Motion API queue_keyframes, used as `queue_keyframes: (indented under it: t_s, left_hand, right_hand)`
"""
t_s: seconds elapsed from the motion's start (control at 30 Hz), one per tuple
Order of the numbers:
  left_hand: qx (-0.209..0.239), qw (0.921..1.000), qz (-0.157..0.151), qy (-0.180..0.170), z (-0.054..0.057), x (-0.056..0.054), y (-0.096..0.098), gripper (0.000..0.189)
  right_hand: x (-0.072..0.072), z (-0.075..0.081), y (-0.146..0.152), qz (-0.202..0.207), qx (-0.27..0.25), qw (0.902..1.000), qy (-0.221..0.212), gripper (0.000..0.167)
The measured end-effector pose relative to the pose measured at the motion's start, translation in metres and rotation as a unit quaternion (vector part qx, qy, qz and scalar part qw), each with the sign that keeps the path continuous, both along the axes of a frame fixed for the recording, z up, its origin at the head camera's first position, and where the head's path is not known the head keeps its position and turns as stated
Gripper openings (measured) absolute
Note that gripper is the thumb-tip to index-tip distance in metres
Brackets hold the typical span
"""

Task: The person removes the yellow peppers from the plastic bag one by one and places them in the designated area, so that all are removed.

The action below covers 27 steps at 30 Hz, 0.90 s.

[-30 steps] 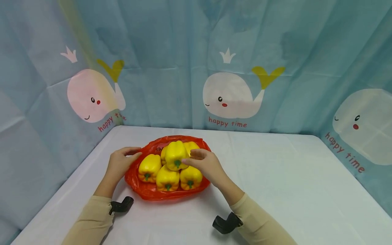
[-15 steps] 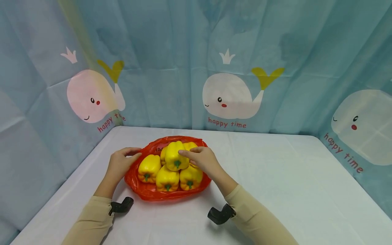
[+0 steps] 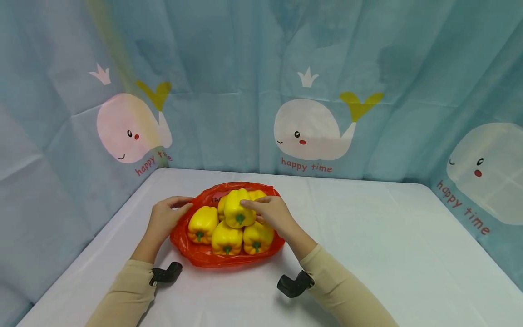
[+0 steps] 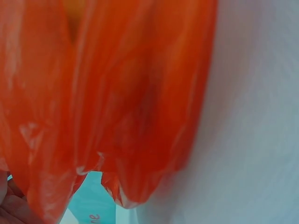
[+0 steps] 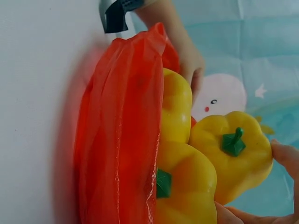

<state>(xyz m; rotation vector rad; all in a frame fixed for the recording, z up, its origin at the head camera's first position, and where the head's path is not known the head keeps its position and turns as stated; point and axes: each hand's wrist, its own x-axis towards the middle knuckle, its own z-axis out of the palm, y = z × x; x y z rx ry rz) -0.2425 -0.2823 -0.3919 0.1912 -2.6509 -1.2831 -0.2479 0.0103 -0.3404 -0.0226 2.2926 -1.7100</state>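
Observation:
In the head view a red plastic bag (image 3: pixel 196 257) lies spread on the table with several yellow bell peppers in it. The topmost yellow bell pepper (image 3: pixel 238 210) rests on the others, its green stem facing the front. My right hand (image 3: pixel 274 212) grips it, thumb on its near upper side and fingers partly hidden behind it. The right wrist view shows the same pepper (image 5: pixel 224 168) between thumb and fingers, above a lower pepper (image 5: pixel 189 186). My left hand (image 3: pixel 164 219) pinches the bag's left rim. In the left wrist view the bag (image 4: pixel 126 93) covers most of that hand.
A white cloth covers the table (image 3: pixel 367 245). Behind it hangs a blue curtain (image 3: pixel 216 131) printed with whales. A black wrist camera (image 3: pixel 166 273) sits on the left forearm, another black camera (image 3: pixel 295 284) on the right.
My right hand has moved up and slightly leftward onto the top pepper and now grips it. The left hand keeps its place at the bag's rim. The whole view has shifted slightly.

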Motion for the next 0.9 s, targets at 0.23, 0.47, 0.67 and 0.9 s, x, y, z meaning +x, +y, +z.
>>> queue_keyframes:
  t_s: [0.23,0.47,0.67,0.9]
  left_hand:
    - [0.050,0.9986,0.008,-0.016,-0.005,-0.001,-0.002,0.049]
    - [0.092,0.9957,0.007,-0.010,-0.010,-0.001,-0.005,0.057]
    - [0.116,0.9931,0.009,-0.012,-0.012,-0.002,-0.007,0.059]
    - [0.109,0.9939,0.008,-0.016,-0.011,-0.002,-0.006,0.058]
  right_hand:
    - [0.004,0.001,0.004,-0.004,-0.008,0.9999,0.007,0.074]
    - [0.016,0.003,0.020,0.000,-0.028,0.9994,0.021,0.064]
    - [0.027,0.004,0.040,-0.004,-0.032,0.9990,0.031,0.059]
    - [0.034,0.008,0.066,-0.017,-0.045,0.9984,0.030,0.054]
